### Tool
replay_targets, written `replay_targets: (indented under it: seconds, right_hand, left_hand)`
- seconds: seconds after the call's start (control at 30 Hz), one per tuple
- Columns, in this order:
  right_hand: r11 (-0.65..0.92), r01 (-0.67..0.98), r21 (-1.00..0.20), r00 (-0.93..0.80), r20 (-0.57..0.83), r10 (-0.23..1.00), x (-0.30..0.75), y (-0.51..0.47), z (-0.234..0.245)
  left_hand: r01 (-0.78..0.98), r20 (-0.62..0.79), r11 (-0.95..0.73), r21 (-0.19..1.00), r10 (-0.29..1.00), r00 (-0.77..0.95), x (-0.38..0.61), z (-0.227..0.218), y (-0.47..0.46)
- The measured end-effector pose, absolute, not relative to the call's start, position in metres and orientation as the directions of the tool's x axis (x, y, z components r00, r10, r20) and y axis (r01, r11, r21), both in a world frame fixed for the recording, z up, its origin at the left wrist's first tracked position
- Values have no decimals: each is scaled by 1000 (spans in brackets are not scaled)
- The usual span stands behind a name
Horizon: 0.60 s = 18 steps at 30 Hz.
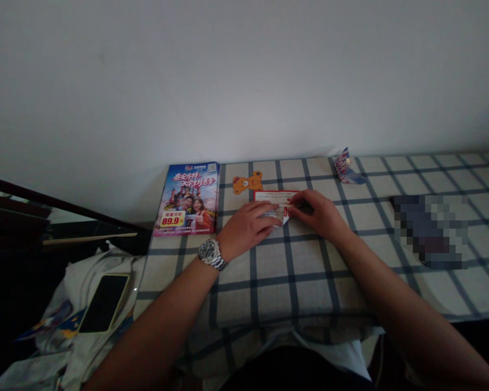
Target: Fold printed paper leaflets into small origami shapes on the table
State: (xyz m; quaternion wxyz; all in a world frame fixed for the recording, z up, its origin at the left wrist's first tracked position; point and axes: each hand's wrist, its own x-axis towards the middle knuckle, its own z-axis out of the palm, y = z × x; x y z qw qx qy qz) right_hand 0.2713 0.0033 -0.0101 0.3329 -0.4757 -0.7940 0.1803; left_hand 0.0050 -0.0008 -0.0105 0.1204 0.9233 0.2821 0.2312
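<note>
A red-and-white sheet of paper (274, 196) lies on the checked tablecloth (293, 277), partly folded. My left hand (246, 227), with a metal watch (211, 253) on the wrist, presses down on the paper's near left part with curled fingers. My right hand (320, 214) pinches the paper's right edge, fingers closed on it. Both hands meet over the fold, which hides its lower part.
A colourful flyer (187, 198) lies at the table's left edge, an orange bear cut-out (247, 182) beside it. A small folded paper figure (345, 166) stands by the wall. A blurred dark patch (432, 231) lies at right. A phone (105, 302) rests on cloth at lower left.
</note>
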Motion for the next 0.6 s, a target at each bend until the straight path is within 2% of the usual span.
replay_targets:
  seconds: [0.17,0.33,0.6]
  right_hand:
    - [508,623,-595,-339,381,860,267,5,-8]
    - [520,628,-578,-350,387,853,264,8,-9]
    - [563,672,-482,-380,428,820,263,14,-16]
  left_hand:
    - [462,372,-807,368,582,723,5,-7,-1]
    - [433,382,-843,320,533,755,5,-5,-3]
    - [453,349,-849,271,525,776,6,-3,-5]
